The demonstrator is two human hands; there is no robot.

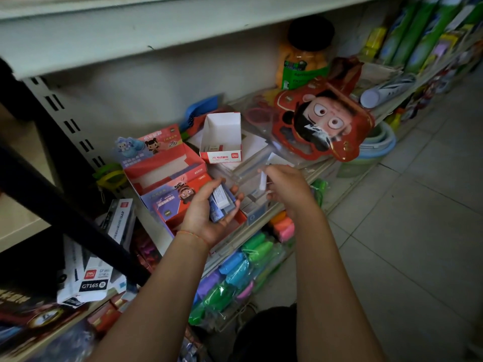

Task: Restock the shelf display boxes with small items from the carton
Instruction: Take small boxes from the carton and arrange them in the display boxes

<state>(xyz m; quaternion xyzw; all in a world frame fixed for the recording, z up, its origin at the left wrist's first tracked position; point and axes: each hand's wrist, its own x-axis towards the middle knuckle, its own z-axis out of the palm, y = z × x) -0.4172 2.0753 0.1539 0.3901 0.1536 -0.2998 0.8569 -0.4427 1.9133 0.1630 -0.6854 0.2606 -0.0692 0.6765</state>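
My left hand is palm up and grips a small stack of blue-and-white erasers over a red and purple display box. To its right, my right hand pinches a single white eraser above a clear plastic tray on the shelf. A white open carton with a red front label stands behind, with one or two small items lying in its bottom. A larger red display box with a cartoon header sits at the left.
A red cartoon-face pack lies to the right of the carton, an orange-filled jar behind it. Bagged coloured clay fills the lower shelf. White GT165 boxes lean at the left. Tiled floor lies to the right.
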